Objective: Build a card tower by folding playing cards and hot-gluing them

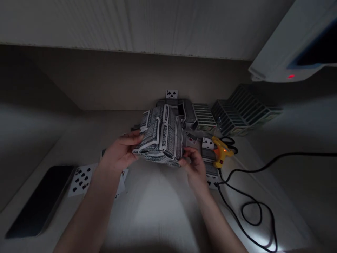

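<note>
Between my two hands is a model built of folded playing cards (163, 135), with patterned grey-and-white card backs facing out. It is raised above the table and tilted. My left hand (123, 149) grips its left side, thumb on top and fingers underneath. The fingers of my right hand (193, 163) are pinched on its lower right corner. Behind it lie more dark card pieces (188, 112) and an eight of clubs (171, 94). A yellow glue gun (221, 151) with a small orange light rests right of my right hand, partly over some cards.
Stacked card packs (205, 117) stand at the back right, with taller stacks (250, 109) beyond. A black cable (256, 202) loops across the right side. At left lie a black phone (42, 200) and an eight of spades (81, 180). A white device (286, 45) overhangs the upper right.
</note>
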`<control>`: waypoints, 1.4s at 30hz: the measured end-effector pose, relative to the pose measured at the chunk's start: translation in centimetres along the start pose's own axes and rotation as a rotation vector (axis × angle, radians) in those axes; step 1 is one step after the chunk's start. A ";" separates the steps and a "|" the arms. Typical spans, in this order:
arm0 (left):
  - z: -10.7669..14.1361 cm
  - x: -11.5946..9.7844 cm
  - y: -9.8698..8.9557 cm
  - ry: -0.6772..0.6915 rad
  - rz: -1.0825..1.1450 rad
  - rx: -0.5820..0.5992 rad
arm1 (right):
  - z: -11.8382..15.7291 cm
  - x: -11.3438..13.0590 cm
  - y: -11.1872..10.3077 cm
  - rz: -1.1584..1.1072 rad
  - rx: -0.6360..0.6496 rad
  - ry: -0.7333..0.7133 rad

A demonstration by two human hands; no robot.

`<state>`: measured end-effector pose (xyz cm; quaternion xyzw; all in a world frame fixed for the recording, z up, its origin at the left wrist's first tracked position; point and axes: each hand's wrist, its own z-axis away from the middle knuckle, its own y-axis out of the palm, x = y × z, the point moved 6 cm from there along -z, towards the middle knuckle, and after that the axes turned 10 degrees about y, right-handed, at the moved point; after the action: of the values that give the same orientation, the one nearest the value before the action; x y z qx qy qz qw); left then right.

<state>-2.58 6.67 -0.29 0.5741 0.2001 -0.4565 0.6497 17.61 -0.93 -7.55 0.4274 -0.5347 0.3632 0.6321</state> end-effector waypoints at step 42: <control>1.2 -0.4 1.1 0.047 -0.148 0.139 | 0.4 15.0 4.8 0.774 0.380 -0.763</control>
<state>-2.15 5.62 0.97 0.6120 0.2251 -0.5025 0.5677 15.56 0.45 8.02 0.4075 -0.7676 0.4778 0.1278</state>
